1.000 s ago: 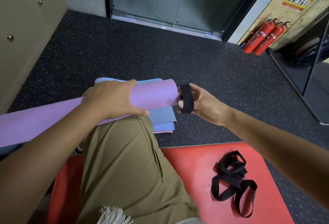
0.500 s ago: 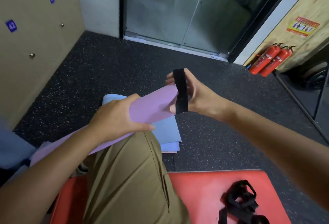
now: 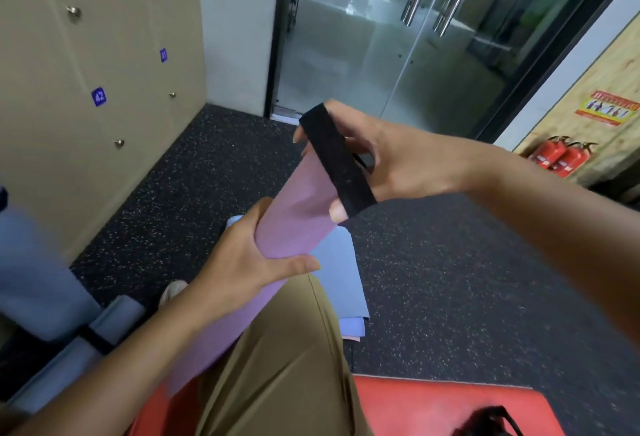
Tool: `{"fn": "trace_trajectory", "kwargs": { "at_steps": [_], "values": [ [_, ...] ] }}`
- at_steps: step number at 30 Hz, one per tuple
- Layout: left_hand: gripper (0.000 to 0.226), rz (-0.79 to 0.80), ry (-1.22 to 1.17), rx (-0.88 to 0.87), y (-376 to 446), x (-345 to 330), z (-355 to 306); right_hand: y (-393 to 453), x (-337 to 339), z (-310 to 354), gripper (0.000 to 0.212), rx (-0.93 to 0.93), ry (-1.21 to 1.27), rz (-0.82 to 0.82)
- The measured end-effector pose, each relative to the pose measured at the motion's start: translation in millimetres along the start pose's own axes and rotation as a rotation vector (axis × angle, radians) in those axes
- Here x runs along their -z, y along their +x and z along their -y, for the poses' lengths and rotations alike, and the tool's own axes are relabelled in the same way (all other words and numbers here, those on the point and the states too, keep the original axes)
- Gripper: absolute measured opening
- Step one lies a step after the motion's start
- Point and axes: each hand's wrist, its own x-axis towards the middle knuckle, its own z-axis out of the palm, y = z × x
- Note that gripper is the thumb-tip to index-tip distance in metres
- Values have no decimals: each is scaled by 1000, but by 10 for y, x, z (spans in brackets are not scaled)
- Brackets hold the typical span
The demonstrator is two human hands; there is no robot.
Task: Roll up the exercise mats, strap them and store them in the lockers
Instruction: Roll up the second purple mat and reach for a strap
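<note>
Purple rolled mat (image 3: 294,224) lay angled across the seated person's thigh, the left hand (image 3: 239,273) curled round its middle. The right hand (image 3: 391,158) held a black strap loop (image 3: 337,162) stretched open over fingers and thumb at the mat's far end, apparently just started on. Strapping was in hand; next, the loop needed sliding down the roll. Lockers (image 3: 100,65) stood near, to the left.

We've got the rolled purple exercise mat (image 3: 294,217) lying across our lap, black elastic strap (image 3: 337,162) at its far end, flat blue mats (image 3: 341,273) on the floor beneath, beige lockers (image 3: 86,89) off left.
</note>
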Motion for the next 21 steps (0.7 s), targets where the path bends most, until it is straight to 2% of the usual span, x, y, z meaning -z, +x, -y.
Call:
{"fn": "trace_trajectory", "kwargs": {
  "at_steps": [3, 8, 10, 12, 16, 18, 21],
  "values": [
    [77, -56, -50, -16, -104, 37, -81, 67, -25, 234, 79, 15, -83, 63],
    [103, -112, -66, -19, -282, 151, -62, 248, -190, 486, 71, 85, -276, 72],
    [105, -115, -81, -27, -353, 210, -39, 340, -254, 527, 69, 112, -333, 95],
    [92, -152, -111, -39, -440, 242, -73, 413, -311, 570, 67, 131, -364, 111],
    [53, -446, -217, -63, -502, 318, -310, 521, -437, 650, 66, 143, -393, 119],
    [51, -519, -310, -16, -490, 356, -446, 570, -497, 675, 67, 147, -400, 132],
    [56, -513, -481, 32, -485, 403, -503, 636, -570, 683, 69, 161, -428, 152]
  ]
}}
